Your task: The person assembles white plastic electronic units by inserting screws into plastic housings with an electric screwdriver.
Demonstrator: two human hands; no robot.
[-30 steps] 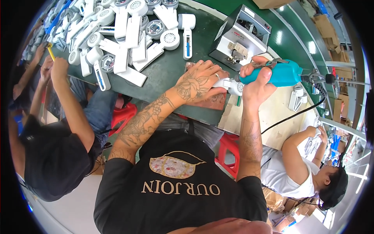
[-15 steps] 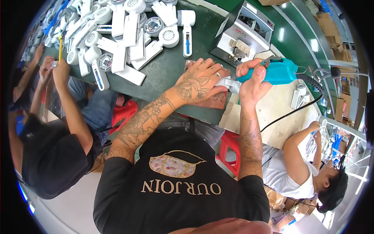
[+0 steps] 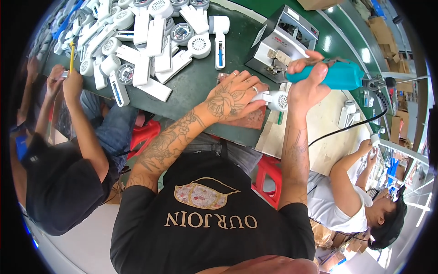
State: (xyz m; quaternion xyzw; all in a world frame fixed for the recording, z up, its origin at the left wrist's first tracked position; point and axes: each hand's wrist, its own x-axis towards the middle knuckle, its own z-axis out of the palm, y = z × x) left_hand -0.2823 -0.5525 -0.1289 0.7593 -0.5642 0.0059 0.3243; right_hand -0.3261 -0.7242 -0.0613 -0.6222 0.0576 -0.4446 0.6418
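My left hand point(image 3: 237, 95) is closed over the handle of a small white handheld fan point(image 3: 277, 100), pressing it down on a reddish-brown pad point(image 3: 246, 119). The round grille head sticks out to the right of my fingers. In my right hand point(image 3: 309, 86) is a teal electric screwdriver point(image 3: 340, 75), held level with its front end pointing left. That end is close to the front of a grey metal screw feeder point(image 3: 285, 41); whether they touch, I cannot tell.
Many white fan parts point(image 3: 150, 50) are heaped at the far left of the green table point(image 3: 194, 98). A cardboard sheet point(image 3: 319, 141) covers the right side. The screwdriver's black cable point(image 3: 351, 124) loops there. Co-workers sit on both sides, one in black point(image 3: 66, 182), one in white point(image 3: 340, 201).
My right hand has lifted the screwdriver up and right, away from the fan toward the screw feeder. The fan's grille head now shows. My left hand has barely moved.
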